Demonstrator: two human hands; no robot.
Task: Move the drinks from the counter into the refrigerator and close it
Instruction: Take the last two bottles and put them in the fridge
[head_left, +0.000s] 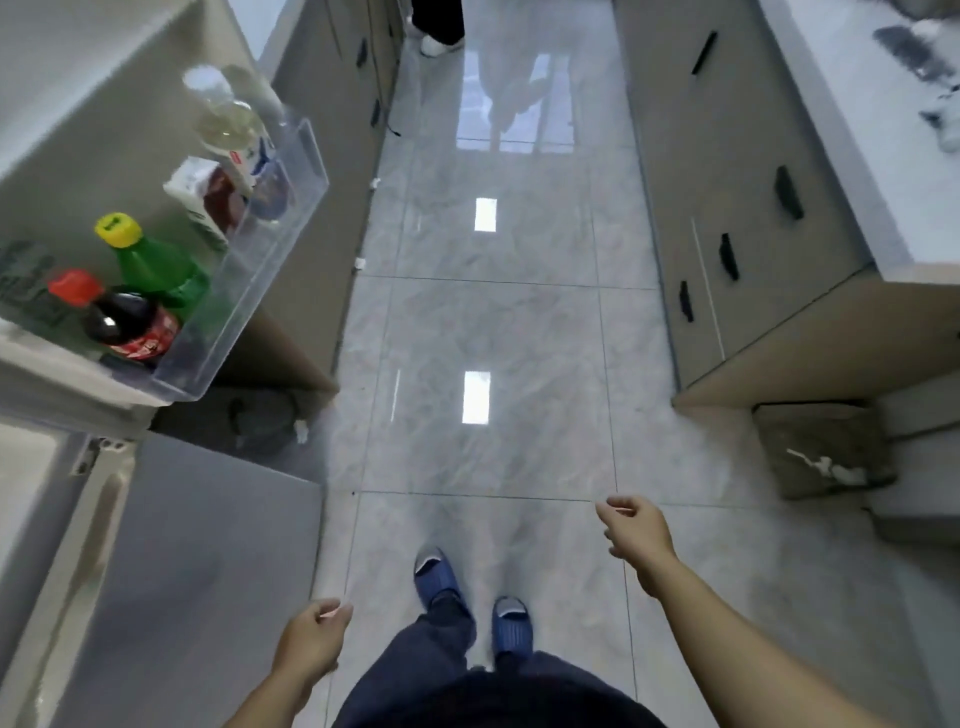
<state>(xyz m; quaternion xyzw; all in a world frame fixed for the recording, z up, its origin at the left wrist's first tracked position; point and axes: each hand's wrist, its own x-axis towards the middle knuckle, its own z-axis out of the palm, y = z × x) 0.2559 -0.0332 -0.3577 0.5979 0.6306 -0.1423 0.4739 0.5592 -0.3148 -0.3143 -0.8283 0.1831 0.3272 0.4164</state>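
A narrow kitchen aisle with a glossy grey tiled floor (483, 322) runs between cabinets and a counter (883, 156) on the right. The refrigerator door (78, 156) stands open on the left, its clear shelf (249, 291) holding a cola bottle (124, 322), a green bottle (156, 265), a carton (202, 200) and a clear bottle (228, 119). Both hands hang low, well apart from the drinks: the left hand (311, 639) and right hand (634, 527) are loosely curled, holding nothing.

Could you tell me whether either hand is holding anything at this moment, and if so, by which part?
Nothing is held. The left hand and right hand hang loosely curled over the floor.
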